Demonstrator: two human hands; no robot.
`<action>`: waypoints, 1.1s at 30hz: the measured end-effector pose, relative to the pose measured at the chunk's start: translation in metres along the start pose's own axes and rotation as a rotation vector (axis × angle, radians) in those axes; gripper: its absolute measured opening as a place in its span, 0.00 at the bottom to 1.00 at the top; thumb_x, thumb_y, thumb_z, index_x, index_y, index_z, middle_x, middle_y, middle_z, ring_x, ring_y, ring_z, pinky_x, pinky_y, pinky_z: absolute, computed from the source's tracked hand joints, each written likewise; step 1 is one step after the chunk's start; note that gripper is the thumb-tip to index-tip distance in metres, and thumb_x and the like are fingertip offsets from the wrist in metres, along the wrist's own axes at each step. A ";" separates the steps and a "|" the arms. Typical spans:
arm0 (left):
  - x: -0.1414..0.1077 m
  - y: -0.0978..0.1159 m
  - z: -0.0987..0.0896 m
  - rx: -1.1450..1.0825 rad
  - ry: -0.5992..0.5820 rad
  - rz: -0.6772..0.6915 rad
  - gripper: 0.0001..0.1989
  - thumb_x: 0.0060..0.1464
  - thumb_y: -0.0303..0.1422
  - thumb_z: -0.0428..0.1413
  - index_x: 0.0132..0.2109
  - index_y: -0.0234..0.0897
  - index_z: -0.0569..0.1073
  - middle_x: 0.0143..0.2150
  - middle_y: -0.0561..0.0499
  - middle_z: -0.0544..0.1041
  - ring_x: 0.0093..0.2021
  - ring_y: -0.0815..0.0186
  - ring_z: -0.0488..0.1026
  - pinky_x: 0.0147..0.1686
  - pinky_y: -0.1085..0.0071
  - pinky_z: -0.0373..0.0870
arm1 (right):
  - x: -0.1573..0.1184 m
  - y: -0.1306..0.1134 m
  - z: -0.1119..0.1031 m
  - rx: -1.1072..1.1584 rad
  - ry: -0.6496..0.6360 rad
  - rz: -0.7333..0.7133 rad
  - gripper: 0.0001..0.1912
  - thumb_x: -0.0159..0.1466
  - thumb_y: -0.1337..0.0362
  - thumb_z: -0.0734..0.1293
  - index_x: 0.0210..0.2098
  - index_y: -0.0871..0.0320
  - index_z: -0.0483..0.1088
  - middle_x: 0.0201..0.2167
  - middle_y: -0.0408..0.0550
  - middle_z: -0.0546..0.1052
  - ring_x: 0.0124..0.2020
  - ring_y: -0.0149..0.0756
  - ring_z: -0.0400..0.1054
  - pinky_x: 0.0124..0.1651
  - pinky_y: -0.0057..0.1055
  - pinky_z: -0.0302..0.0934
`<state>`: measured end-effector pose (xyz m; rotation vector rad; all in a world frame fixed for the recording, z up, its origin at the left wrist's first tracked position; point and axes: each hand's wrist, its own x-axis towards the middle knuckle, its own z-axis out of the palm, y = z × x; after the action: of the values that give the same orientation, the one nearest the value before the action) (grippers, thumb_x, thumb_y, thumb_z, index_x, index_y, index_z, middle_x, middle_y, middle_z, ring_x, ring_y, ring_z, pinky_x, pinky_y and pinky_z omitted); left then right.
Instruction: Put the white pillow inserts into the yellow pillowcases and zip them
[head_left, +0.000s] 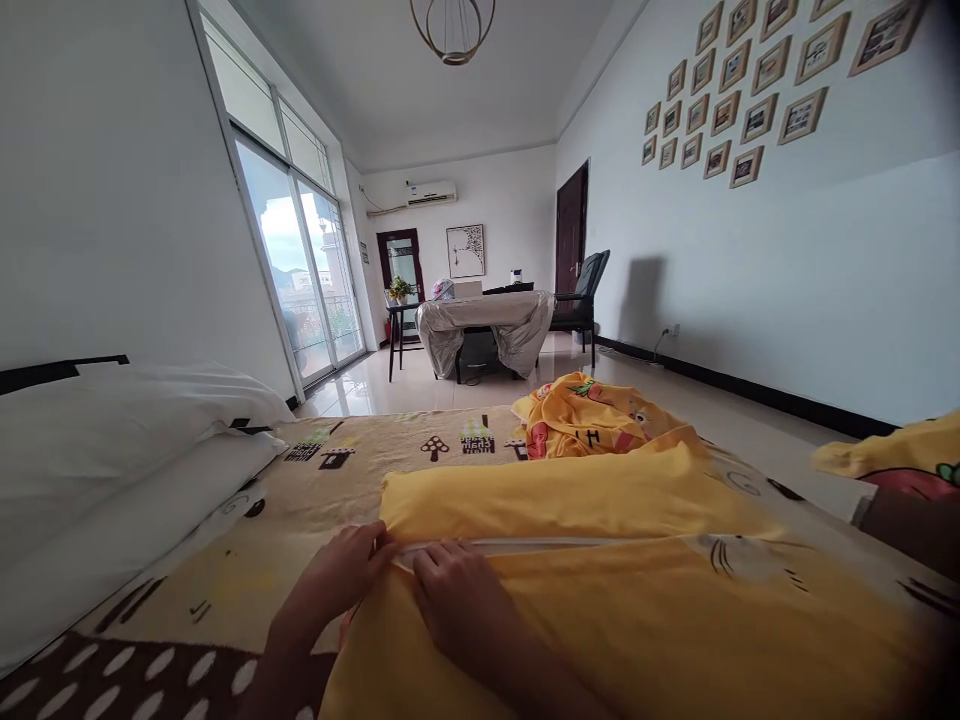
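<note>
On the patterned blanket [322, 500]: yellow cloth [637, 600], both hands at its left end.
Pale strip [532, 546] between the two yellow folds runs rightward from the fingers, long axis crosswise to the body. Left hand [349, 560] pinches cloth at the strip's left end; right hand [465, 600], nearer the strip's long run, bends over the near fold, grip hidden, cannot tell.

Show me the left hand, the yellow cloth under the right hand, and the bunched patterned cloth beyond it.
Left hand [348, 560]: head view, back of the hand.
Yellow cloth [622, 600]: head view, plain part nearer the camera.
Bunched patterned cloth [600, 412]: head view, middle of its folds.
</note>
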<state>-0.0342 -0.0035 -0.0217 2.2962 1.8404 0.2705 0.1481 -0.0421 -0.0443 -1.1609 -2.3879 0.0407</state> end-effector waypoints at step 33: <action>0.016 -0.021 0.018 -0.374 -0.179 -0.115 0.04 0.38 0.31 0.45 0.19 0.37 0.59 0.15 0.56 0.64 0.17 0.70 0.64 0.19 0.75 0.56 | -0.001 -0.001 0.001 -0.124 -0.047 -0.063 0.10 0.60 0.72 0.58 0.37 0.59 0.69 0.37 0.51 0.74 0.38 0.39 0.66 0.41 0.35 0.56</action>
<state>-0.0458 0.0162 -0.0437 1.8927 1.6622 0.3461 0.1480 -0.0433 -0.0454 -1.1504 -2.4974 -0.1028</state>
